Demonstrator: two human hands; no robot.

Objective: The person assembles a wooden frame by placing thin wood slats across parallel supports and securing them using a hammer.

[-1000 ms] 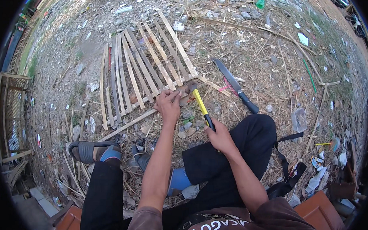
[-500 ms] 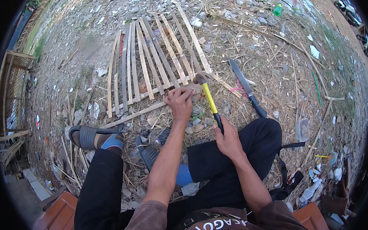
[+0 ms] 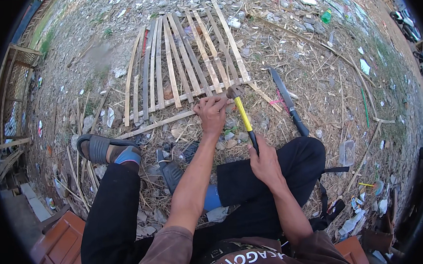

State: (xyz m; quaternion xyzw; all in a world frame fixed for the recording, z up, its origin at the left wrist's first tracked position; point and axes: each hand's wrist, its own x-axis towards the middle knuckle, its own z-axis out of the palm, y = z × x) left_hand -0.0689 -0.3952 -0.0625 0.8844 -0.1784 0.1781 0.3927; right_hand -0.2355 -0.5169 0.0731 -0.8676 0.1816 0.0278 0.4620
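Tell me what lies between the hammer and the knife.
In the head view, a pale strip and some pink string lie between the hammer and the knife, on straw-littered ground.

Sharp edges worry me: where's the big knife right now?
In the head view, the knife lies on the ground right of the hammer, its black handle near the right knee.

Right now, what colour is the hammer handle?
The hammer handle is yellow on its upper stretch, black by the right hand; the head view shows it best.

Hammer (image 3: 242,113) partly hidden behind the right hand (image 3: 267,166), brown shirt (image 3: 305,261) cut off by the lower edge
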